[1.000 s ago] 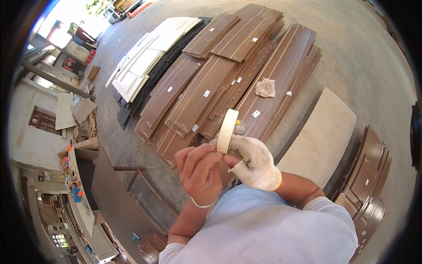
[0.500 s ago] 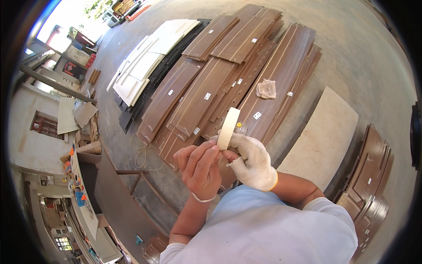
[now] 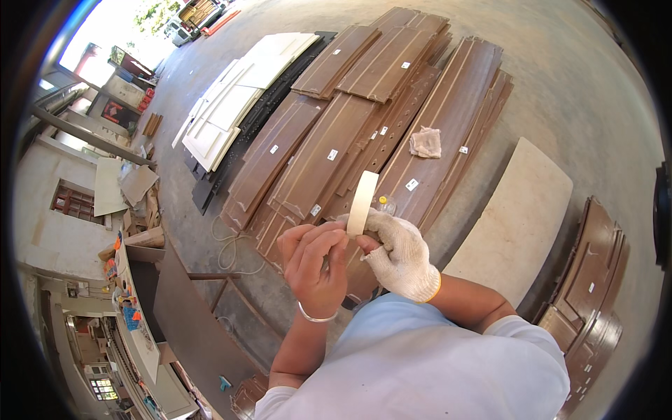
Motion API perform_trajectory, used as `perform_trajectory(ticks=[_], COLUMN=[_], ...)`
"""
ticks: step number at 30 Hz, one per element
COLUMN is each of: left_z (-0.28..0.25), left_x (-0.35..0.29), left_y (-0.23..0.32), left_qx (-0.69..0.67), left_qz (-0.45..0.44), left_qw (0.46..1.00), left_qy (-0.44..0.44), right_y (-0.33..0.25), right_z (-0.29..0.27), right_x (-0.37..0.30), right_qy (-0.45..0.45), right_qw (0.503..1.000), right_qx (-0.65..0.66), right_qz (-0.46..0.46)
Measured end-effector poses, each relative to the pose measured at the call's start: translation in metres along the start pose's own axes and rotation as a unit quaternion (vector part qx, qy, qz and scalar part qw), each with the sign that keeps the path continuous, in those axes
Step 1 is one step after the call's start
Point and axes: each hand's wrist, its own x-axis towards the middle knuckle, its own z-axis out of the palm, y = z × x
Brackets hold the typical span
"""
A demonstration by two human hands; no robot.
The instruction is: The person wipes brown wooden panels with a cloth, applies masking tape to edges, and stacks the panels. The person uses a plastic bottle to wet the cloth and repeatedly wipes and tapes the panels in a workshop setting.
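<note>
A cream roll of masking tape (image 3: 362,203) is held up edge-on in front of my body. My right hand (image 3: 402,255), in a white knitted glove with the thumb tip bare, grips the roll from its right side. My bare left hand (image 3: 315,262), a silver bangle on its wrist, has thumb and fingers pinched together at the roll's lower left edge. The exact spot between those fingertips is hidden. Just behind the roll shows a clear bottle with a yellow cap (image 3: 383,201).
Stacked brown panels (image 3: 315,161) lie on the floor ahead, a crumpled cloth (image 3: 425,143) on one. White panels (image 3: 241,91) lie farther left. A pale board (image 3: 514,217) and more brown panels (image 3: 581,280) are at right. A dark-topped workbench (image 3: 196,322) stands at left.
My left fingers have shifted slightly at the tape's lower edge, with the hand turned a little. The roll and my right hand stay nearly where they were.
</note>
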Motion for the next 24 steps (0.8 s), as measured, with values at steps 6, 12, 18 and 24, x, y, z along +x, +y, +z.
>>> perform_trajectory(ticks=[6, 12, 18, 24], left_z=[-0.009, -0.011, -0.011, -0.016], left_x=[0.008, 0.011, 0.003, -0.007], left_y=[0.007, 0.011, 0.014, 0.017], left_qx=[0.089, 0.054, 0.036, 0.019], left_qz=[0.05, 0.015, 0.035, 0.023], left_qw=[0.994, 0.997, 0.997, 0.998], left_qy=[-0.032, -0.054, -0.066, -0.052], right_y=[0.002, 0.006, -0.009, -0.019], right_z=[0.002, 0.0, -0.004, -0.006], right_x=[-0.001, 0.001, -0.01, -0.013], right_qy=[0.033, 0.003, -0.044, -0.091], right_qw=[0.997, 0.996, 0.996, 0.963], right_qx=[-0.039, -0.035, 0.026, 0.084], right_qz=[-0.062, -0.086, 0.077, 0.238])
